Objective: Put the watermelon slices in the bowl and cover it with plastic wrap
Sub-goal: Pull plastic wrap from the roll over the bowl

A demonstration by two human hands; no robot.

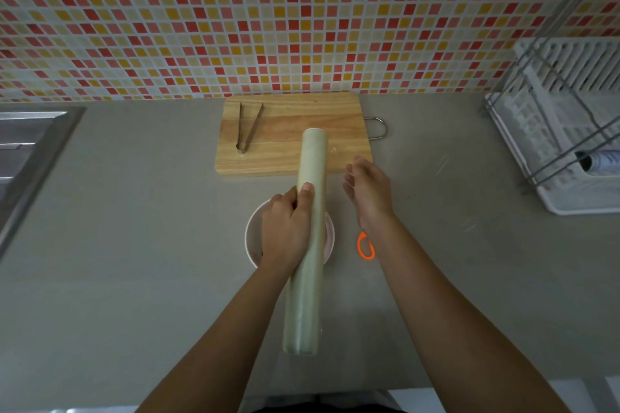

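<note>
A long pale roll of plastic wrap point(310, 235) is held lengthwise over a white bowl point(252, 238), with my left hand point(287, 228) gripped around its middle. The hand and roll hide most of the bowl; a bit of pink shows inside by its right rim. My right hand point(369, 191) is just to the right of the roll, fingers curled toward it. A faint sheen of clear film stretches from the roll to those fingertips.
A wooden cutting board point(292, 117) lies behind the bowl with metal tongs point(246, 127) on its left part. An orange loop point(365, 245) lies under my right wrist. A steel sink point(27, 151) is far left and a white dish rack point(563, 131) far right.
</note>
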